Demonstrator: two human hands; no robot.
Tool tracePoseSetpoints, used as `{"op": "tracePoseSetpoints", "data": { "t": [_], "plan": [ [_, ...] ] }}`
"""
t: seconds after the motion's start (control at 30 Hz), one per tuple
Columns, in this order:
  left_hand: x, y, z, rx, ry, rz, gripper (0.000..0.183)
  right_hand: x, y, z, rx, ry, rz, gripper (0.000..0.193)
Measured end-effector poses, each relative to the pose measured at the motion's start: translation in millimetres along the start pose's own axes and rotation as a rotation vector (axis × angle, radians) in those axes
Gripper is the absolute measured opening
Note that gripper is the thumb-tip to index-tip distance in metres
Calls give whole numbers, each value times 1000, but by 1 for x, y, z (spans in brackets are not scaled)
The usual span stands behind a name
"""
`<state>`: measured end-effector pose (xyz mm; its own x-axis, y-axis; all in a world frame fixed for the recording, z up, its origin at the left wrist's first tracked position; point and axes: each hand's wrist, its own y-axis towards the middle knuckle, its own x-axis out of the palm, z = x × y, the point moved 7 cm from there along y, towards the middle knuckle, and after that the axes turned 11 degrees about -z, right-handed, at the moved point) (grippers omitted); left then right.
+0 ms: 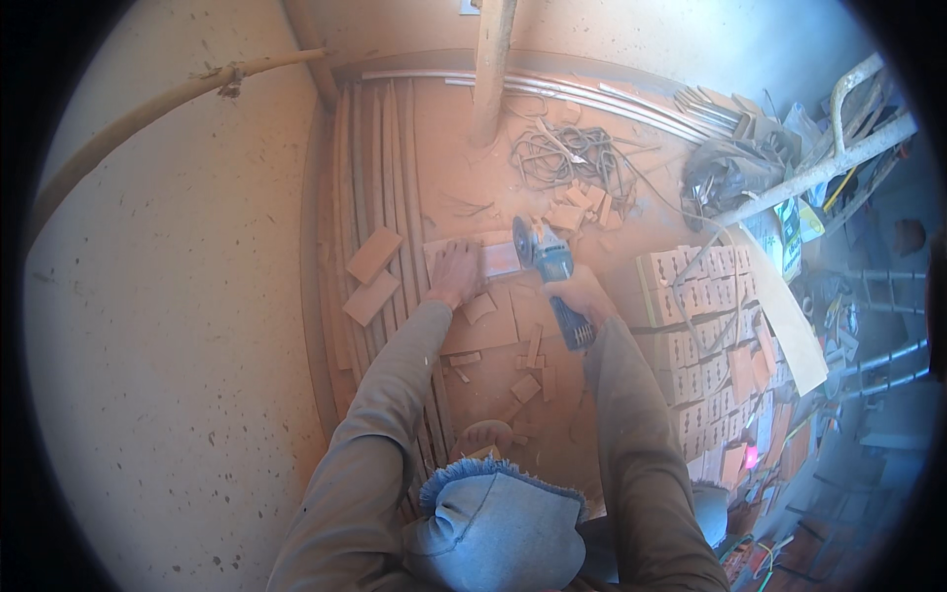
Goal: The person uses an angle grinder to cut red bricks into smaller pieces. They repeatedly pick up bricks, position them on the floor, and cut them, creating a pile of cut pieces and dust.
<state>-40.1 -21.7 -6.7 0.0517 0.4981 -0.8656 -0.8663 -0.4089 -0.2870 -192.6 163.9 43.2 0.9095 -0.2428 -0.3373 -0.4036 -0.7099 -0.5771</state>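
My right hand [584, 294] is closed round the blue body of an angle grinder [558, 268]. Its dark disc [524, 242] is at the right end of a flat, reddish tile [500, 259]; whether the disc touches it I cannot tell. My left hand [455, 270] lies on the tile's left part, fingers stretched over it. Larger flat tiles [501, 308] lie just below on the dusty floor, with a broken piece [479, 309] beside my left wrist. Haze blurs the details around the disc.
Stacked bricks [691, 296] stand to the right, near a metal frame [819, 163]. Coiled cable [567, 158] and tile offcuts [582, 207] lie beyond the grinder. Long poles [390, 197] run along the left wall, two tiles [375, 255] on them. An upright post [488, 79] stands at the back.
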Motion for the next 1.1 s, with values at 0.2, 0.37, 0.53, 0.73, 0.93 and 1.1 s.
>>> {"op": "tracePoseSetpoints", "data": {
  "t": [0.2, 0.37, 0.53, 0.73, 0.93, 1.1],
  "plan": [
    [12, 6, -11, 6, 27, 30, 58, 5, -12, 21, 33, -6, 57, 41],
    [8, 6, -8, 10, -8, 56, 51, 9, -30, 37, -54, 80, 50, 39],
    [-7, -3, 7, 63, -59, 61, 49, 10, -48, 71, 23, 87, 43, 39],
    [6, 13, 22, 141, -32, 35, 52, 12, -74, 76, 35, 195, 98, 39],
    [11, 25, 21, 91, -15, -12, 54, 11, -77, 93, 44, 224, 73, 37],
    [10, 23, 20, 98, -3, -4, 56, 10, -79, 85, -13, 196, 61, 39]
  ]
}}
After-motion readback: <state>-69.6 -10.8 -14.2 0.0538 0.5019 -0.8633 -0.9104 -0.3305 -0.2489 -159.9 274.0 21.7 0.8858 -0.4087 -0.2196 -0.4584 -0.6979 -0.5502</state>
